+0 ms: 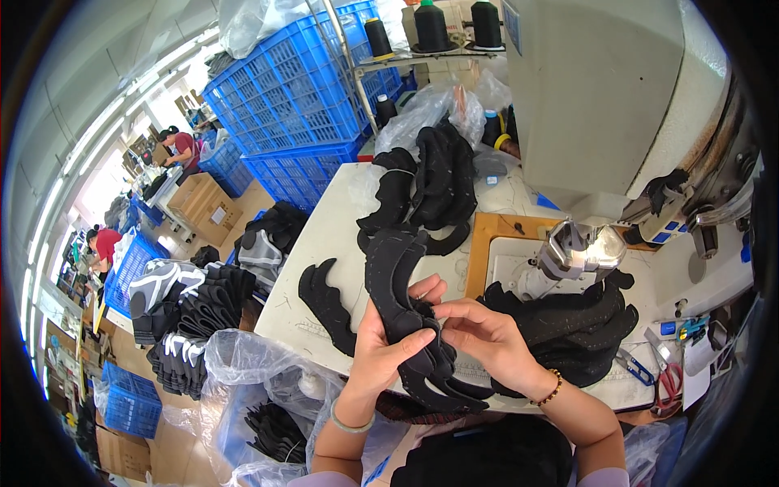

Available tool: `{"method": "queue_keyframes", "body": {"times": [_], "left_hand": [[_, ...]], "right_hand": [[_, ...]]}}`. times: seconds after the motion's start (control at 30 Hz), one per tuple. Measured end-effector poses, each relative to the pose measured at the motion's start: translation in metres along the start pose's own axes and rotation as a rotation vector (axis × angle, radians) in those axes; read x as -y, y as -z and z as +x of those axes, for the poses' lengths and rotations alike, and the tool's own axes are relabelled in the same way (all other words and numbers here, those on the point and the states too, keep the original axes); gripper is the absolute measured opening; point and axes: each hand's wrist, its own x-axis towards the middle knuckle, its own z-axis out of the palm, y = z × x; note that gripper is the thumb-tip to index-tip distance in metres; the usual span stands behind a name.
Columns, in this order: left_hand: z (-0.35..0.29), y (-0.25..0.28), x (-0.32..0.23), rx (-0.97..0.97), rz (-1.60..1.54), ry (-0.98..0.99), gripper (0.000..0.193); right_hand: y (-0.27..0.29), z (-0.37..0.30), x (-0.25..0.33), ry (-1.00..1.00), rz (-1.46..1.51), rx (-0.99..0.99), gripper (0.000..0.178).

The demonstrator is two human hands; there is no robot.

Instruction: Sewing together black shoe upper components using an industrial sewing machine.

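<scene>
My left hand [375, 349] is closed round several curved black padded fabric pieces [391, 264], held upright above the front of the white table. The thumb presses across their front. My right hand [497, 345] meets them from the right, thumb and forefinger pinched at their inner edge; exactly what lies between those fingertips is hidden. A loose black curved piece [326, 302] rests on the table left of my hands. To the right lies a pile of similar pieces [564, 333]. Farther back are bundled black pieces [442, 178].
A sewing machine [600, 97] stands at right, its lit head over a wooden-framed plate. Red-handled scissors [669, 385] lie at the right edge. Blue crates [284, 89] and thread cones [430, 28] stand behind. Bagged black pieces [276, 430] sit lower left. Two people work far left.
</scene>
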Motion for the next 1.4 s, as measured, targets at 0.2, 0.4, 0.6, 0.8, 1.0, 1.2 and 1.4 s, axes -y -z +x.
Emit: {"method": "queue_keyframes", "body": {"times": [0.2,0.4,0.6,0.8,1.0,1.2,1.4], "left_hand": [[0.000,0.001,0.011,-0.014,0.015,-0.079,0.073],[0.000,-0.009,0.025,-0.115,-0.086,-0.107,0.074],[0.002,-0.009,0.028,-0.123,-0.173,-0.080,0.073],[0.004,-0.006,0.030,-0.105,-0.217,-0.119,0.074],[0.005,-0.015,0.023,-0.190,-0.211,-0.139,0.068],[0.002,-0.006,0.026,-0.133,-0.209,-0.080,0.066],[-0.003,0.000,0.016,-0.258,-0.346,0.128,0.020]], "right_hand": [[0.001,0.000,0.002,0.145,-0.305,-0.026,0.030],[0.004,0.001,0.000,0.272,-0.451,0.016,0.029],[0.001,-0.003,-0.012,0.204,-0.245,-0.104,0.030],[0.003,-0.003,-0.016,0.102,0.015,-0.116,0.030],[0.004,-0.001,-0.020,0.086,0.031,-0.144,0.032],[0.003,-0.001,-0.026,0.063,0.057,-0.138,0.034],[-0.009,-0.009,-0.018,0.074,-0.215,-0.078,0.036]]}}
